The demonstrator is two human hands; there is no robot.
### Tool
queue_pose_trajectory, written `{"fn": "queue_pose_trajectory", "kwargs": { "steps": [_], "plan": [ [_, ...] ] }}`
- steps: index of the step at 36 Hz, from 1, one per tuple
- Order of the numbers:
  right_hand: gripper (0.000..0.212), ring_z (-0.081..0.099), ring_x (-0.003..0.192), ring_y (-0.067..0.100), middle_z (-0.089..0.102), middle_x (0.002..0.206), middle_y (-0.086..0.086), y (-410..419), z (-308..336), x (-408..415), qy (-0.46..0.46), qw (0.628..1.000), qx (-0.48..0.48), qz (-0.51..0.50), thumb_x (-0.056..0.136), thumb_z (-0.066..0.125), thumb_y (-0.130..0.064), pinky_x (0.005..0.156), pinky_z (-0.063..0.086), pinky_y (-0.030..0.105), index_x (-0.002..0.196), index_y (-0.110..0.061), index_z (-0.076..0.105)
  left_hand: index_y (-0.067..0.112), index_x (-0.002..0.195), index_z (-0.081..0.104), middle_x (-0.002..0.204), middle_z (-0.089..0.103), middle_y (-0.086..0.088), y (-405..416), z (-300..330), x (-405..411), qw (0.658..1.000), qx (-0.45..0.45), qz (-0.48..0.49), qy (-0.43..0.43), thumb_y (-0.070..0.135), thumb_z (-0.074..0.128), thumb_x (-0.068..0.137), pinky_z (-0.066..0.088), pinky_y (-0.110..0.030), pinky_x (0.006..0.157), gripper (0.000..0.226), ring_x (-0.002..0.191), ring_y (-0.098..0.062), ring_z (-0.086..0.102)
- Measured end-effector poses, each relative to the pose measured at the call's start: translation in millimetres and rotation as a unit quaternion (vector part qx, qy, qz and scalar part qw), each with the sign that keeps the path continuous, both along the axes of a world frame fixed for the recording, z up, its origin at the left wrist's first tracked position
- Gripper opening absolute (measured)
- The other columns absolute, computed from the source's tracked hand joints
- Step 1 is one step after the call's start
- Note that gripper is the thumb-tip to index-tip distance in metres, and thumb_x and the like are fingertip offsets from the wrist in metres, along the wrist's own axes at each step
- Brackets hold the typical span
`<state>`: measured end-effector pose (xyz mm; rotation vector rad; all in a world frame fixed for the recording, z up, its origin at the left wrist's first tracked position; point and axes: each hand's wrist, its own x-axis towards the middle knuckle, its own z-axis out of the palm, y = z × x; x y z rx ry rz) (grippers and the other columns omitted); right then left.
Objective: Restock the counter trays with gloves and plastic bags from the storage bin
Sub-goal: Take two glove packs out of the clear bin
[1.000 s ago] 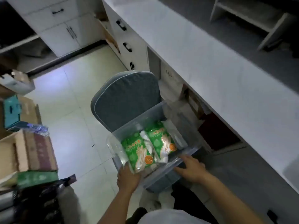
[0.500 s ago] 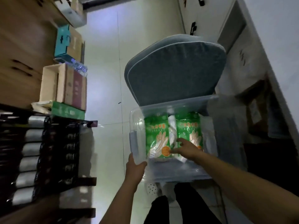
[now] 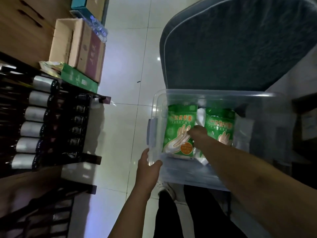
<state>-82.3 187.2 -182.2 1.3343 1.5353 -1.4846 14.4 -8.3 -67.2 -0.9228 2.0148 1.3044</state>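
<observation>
2 green glove packs sit in a clear storage bin point(image 3: 257, 97), and that bin is where the work is, but the scene runs from the left first. At the far left a dark rack point(image 3: 51, 127) holds a column of bottles lying on their sides, with cardboard boxes point(image 3: 80, 47) and a flat green box point(image 3: 78, 78) stacked above it. Pale floor tiles point(image 3: 123, 66) separate the rack from the bin.

The left hand point(image 3: 147, 167) grips the near left corner of the bin, thumb over the rim and fingers curled on the outside wall, steadying it. The bin appears to rest on the seat of a grey-blue padded chair point(image 3: 240, 45), whose cushion rises behind it.

Inside, the left glove pack point(image 3: 178, 121) lies flat against the left wall, and the right glove pack point(image 3: 221, 124) lies beside it, with a strip of clear plastic, probably bags, showing between them. The right hand point(image 3: 197, 134) reaches down between the 2 packs, its fingertips on the inner edge of the left pack; whether the fingers have closed round that pack I cannot tell, since they curl away from the camera.

By my reading, this is the picking step: stock is being chosen from the bin, and nothing has left it. Next, the right hand needs a firm pinch on the slippery pack, then a lift clear of the bin wall while the left hand holds the bin steady. No counter tray is in view.
</observation>
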Motion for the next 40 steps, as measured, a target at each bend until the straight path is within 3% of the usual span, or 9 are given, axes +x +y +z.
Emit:
{"fn": "queue_pose_trajectory", "kwargs": {
  "steps": [4,9,17,21,25,27,30,35,40],
  "plan": [
    [0.033,0.056,0.066,0.025,0.064,0.089,0.013,-4,26,10,0.029,0.998,0.034,-0.032,0.086,0.059,0.001,0.054,0.044,0.03,0.117,-0.01,0.065,0.032,0.141,0.043,0.126,0.052,0.002,-1,18,7,0.997,-0.01,0.074,0.018,0.011,0.062,0.091,0.043,-0.021,0.062,0.057,0.093,0.001,0.054],
    [0.047,0.06,0.063,0.024,0.062,0.082,0.004,16,83,32,0.09,0.995,0.001,-0.046,0.081,0.069,0.003,0.052,0.046,0.029,0.124,-0.016,0.063,0.028,0.13,0.055,0.123,0.061,0.001,6,49,10,0.998,-0.02,0.058,0.035,0.006,0.059,0.092,0.041,-0.017,0.062,0.044,0.094,0.002,0.056],
    [0.056,0.066,0.099,0.033,0.064,0.121,0.02,87,181,92,0.178,0.963,-0.178,-0.093,0.079,0.073,0.0,0.07,0.054,0.04,0.13,-0.015,0.057,0.027,0.124,0.061,0.119,0.066,0.003,50,108,-8,0.993,0.102,-0.057,0.009,0.021,0.071,0.089,0.048,-0.02,0.075,0.037,0.101,-0.004,0.063],
    [0.064,0.061,0.115,0.043,0.062,0.129,0.024,114,219,121,0.216,0.937,-0.238,-0.137,0.077,0.072,-0.002,0.097,0.044,0.061,0.137,-0.009,0.052,0.02,0.127,0.062,0.113,0.074,-0.01,83,142,-19,0.966,0.253,-0.038,-0.027,0.015,0.063,0.093,0.056,-0.037,0.078,0.034,0.094,-0.023,0.072],
    [0.037,0.071,0.082,0.031,0.073,0.107,0.019,138,255,149,0.281,0.919,-0.234,-0.145,0.078,0.071,-0.002,0.066,0.058,0.04,0.114,-0.01,0.07,0.023,0.121,0.065,0.109,0.076,-0.009,111,168,-19,0.953,0.291,-0.08,0.007,0.006,0.06,0.092,0.058,-0.036,0.074,0.033,0.09,-0.024,0.073],
    [0.031,0.073,0.072,0.029,0.074,0.101,0.02,149,268,164,0.302,0.917,-0.194,-0.172,0.081,0.07,0.004,0.052,0.056,0.033,0.109,-0.008,0.071,0.022,0.121,0.064,0.109,0.076,-0.009,126,177,-18,0.949,0.295,-0.107,0.023,0.004,0.061,0.091,0.059,-0.033,0.067,0.035,0.09,-0.023,0.075],
    [0.043,0.074,0.083,0.03,0.073,0.103,0.016,162,281,191,0.334,0.924,-0.019,-0.186,0.078,0.074,0.005,0.062,0.061,0.04,0.118,-0.012,0.068,0.016,0.126,0.062,0.113,0.074,-0.012,154,185,-13,0.941,0.299,-0.156,0.033,0.001,0.062,0.09,0.059,-0.035,0.07,0.039,0.092,-0.026,0.074],
    [0.068,0.069,0.09,0.004,0.07,0.103,-0.022,184,302,245,0.367,0.884,0.24,-0.162,0.078,0.077,-0.01,0.078,0.057,0.032,0.109,-0.066,0.054,0.011,0.124,0.063,0.116,0.072,-0.015,223,194,4,0.911,0.329,-0.248,0.023,-0.001,0.063,0.089,0.056,-0.035,0.071,0.038,0.088,-0.025,0.07],
    [0.053,0.053,0.119,0.014,0.049,0.131,-0.006,211,313,294,0.294,0.851,0.411,-0.143,0.084,0.073,-0.027,0.099,0.046,0.036,0.135,-0.028,0.056,0.01,0.118,0.065,0.105,0.074,-0.007,308,201,34,0.868,0.377,-0.324,0.0,-0.004,0.06,0.09,0.055,-0.03,0.067,0.031,0.079,-0.018,0.07]
  ]
}}
